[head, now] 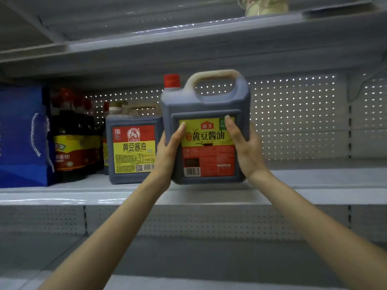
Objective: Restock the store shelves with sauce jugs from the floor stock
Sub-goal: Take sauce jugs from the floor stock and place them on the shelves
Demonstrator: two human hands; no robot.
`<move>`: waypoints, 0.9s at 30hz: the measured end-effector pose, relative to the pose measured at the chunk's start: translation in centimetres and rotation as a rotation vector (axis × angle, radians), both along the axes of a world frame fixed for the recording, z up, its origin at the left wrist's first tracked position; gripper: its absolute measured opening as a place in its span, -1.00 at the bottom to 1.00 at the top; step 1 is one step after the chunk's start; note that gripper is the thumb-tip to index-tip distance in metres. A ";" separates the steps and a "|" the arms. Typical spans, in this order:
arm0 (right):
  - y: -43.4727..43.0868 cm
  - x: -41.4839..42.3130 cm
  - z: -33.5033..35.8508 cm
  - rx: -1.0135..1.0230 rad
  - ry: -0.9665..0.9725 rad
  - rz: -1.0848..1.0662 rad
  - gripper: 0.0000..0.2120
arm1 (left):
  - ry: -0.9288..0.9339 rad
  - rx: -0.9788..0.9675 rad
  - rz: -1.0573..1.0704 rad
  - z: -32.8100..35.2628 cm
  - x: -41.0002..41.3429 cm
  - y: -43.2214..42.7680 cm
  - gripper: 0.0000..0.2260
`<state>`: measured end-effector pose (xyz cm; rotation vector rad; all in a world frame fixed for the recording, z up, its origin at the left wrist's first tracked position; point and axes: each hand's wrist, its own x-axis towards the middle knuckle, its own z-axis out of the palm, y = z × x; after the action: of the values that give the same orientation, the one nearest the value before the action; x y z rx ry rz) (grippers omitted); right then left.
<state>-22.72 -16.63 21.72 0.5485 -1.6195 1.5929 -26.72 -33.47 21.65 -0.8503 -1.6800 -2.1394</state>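
Grey metal shelving fills our view, with a perforated back panel [293, 114] behind the middle shelf [314, 181]. We see the sauce jug [209, 101] held upright over the front edge of that shelf; whether its base touches the board we cannot tell. Its red cap [172, 80] sits at the top left, beside the moulded handle. The left hand [167, 151] grips the jug's left side, thumb laid on the label's edge. The right hand [245, 149] grips the right side, thumb pressed on the label's upper corner. Just to the left stands a second jug [134, 151], its right edge hidden behind the left hand and the held jug. Further left we see dark bottles [71, 147], then a blue box [21, 132] with a rope handle. On the upper shelf [188, 45] sits a pale container [266, 6], blurred.
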 end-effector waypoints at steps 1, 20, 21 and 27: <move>0.4 -0.9 -0.2 0.000 -0.023 -0.010 -0.38 | -0.021 0.002 -0.007 -0.3 -1.0 0.4 -0.12; 2.4 -4.6 -3.2 0.348 -0.170 -0.267 0.06 | 0.640 -0.353 0.674 -0.6 -5.3 3.1 -0.37; 2.2 -4.3 -3.5 0.408 -0.194 -0.281 0.20 | 0.690 -0.427 0.710 0.3 -5.4 3.1 -0.32; 2.3 -4.4 -3.2 0.505 -0.302 -0.297 0.42 | 0.749 -0.781 0.742 4.4 -5.6 2.9 -0.22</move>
<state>-27.15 -14.37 18.55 0.3043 -2.2369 1.0813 -32.33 -30.56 26.06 -0.8439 -1.9213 -0.5490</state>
